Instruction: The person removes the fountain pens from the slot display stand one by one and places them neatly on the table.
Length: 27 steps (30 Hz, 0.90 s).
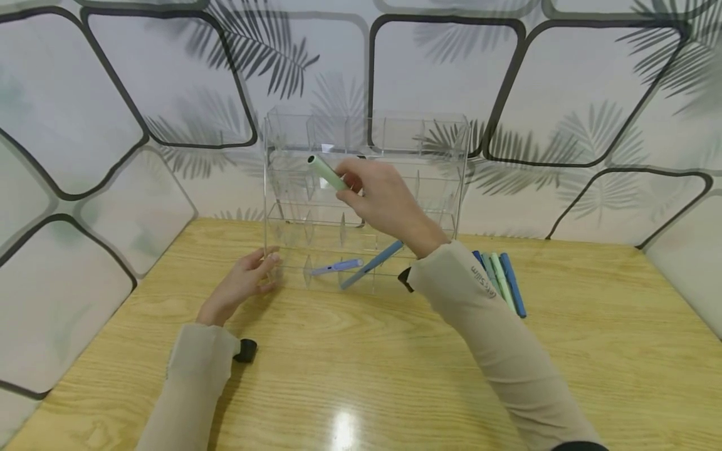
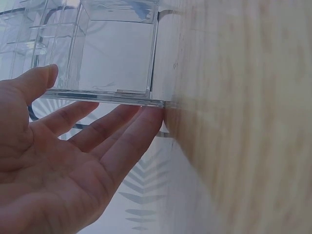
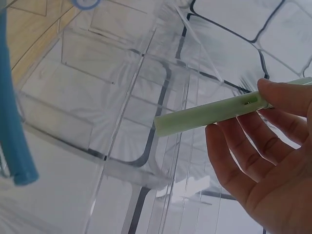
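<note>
A light green pen (image 1: 327, 171) is gripped between the thumb and fingers of my right hand (image 1: 383, 197), raised in front of the clear acrylic rack (image 1: 366, 116). In the right wrist view the green pen (image 3: 204, 114) lies across the fingertips, one end toward the rack's compartments. My left hand (image 1: 242, 282) is at the rack's lower left corner. Its extended fingers (image 2: 126, 136) touch the outside of the side panel, with the thumb near the panel's edge. A lilac pen (image 1: 337, 267) and a blue pen (image 1: 372, 264) lean in the bottom row of compartments.
Several blue and green pens (image 1: 510, 285) lie side by side on the wooden table (image 1: 316, 351), right of the rack and partly behind my right sleeve. A patterned wall covering (image 1: 440, 75) rises close behind the rack.
</note>
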### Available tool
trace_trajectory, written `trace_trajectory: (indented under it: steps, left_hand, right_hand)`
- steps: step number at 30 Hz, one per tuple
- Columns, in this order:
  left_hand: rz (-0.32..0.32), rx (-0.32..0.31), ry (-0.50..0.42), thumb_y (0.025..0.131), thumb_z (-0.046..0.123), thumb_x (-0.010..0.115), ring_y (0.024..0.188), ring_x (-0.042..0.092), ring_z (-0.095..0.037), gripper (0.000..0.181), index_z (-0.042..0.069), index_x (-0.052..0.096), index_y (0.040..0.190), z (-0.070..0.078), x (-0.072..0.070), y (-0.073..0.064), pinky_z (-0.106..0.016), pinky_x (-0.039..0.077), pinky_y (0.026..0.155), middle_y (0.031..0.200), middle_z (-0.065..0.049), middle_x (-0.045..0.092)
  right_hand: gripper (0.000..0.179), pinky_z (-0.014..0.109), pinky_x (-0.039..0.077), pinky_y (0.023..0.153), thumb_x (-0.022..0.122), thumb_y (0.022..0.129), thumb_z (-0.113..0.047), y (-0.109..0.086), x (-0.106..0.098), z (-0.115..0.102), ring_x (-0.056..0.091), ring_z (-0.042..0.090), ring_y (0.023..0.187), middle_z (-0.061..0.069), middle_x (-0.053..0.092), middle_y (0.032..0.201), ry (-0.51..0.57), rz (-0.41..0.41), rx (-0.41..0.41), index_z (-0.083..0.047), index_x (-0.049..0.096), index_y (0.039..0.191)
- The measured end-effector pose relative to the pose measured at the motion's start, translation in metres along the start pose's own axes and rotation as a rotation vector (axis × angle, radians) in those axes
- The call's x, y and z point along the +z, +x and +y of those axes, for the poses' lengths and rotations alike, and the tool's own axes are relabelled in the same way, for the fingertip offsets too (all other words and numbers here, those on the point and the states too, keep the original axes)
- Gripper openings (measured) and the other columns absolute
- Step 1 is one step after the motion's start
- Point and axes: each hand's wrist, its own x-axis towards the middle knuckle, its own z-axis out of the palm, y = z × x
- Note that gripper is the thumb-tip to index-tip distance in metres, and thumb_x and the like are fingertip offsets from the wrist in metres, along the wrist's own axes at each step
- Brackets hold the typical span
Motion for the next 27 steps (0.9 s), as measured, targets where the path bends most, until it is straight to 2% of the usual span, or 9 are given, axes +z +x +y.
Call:
trace_trajectory:
  steps: [6,11,19,27]
  left_hand:
    - [0.000,-0.014,0.011,0.112,0.036,0.039,0.149,0.018,-0.045,0.064,0.000,0.019,0.161,0.001,0.001,0.000,-0.049,0.045,0.109,0.164,-0.029,0.010]
    - [-0.002,-0.003,0.002,0.112,0.036,0.038,0.148,0.020,-0.046,0.064,-0.002,0.019,0.160,0.001,0.000,0.000,-0.047,0.046,0.108,0.162,-0.031,0.015]
    - [0.000,-0.002,0.016,0.112,0.036,0.039,0.148,0.020,-0.046,0.064,-0.001,0.020,0.160,0.003,0.000,-0.001,-0.047,0.046,0.108,0.162,-0.031,0.015]
    - [-0.002,0.007,-0.007,0.112,0.035,0.038,0.147,0.021,-0.048,0.065,-0.004,0.019,0.159,0.000,0.000,0.000,-0.047,0.045,0.109,0.160,-0.034,0.018]
  right_hand:
    - [0.018,0.039,0.054,0.077,0.069,0.096,-0.003,-0.012,-0.006,0.010,0.066,0.024,0.088,0.012,0.071,0.099,-0.011,0.007,-0.004,-0.001,0.068,0.115]
    - [0.022,0.039,0.056,0.077,0.069,0.096,-0.003,-0.022,-0.013,0.015,0.066,0.024,0.089,0.012,0.072,0.099,-0.007,0.011,0.004,0.001,0.068,0.118]
    - [0.019,0.038,0.059,0.073,0.070,0.094,0.001,-0.036,-0.026,0.022,0.067,0.024,0.084,0.013,0.072,0.095,-0.006,0.050,0.009,0.001,0.069,0.113]
    - [0.021,0.039,0.059,0.072,0.067,0.094,0.004,-0.049,-0.035,0.031,0.066,0.024,0.083,0.013,0.071,0.096,-0.051,0.059,0.005,0.002,0.068,0.114]
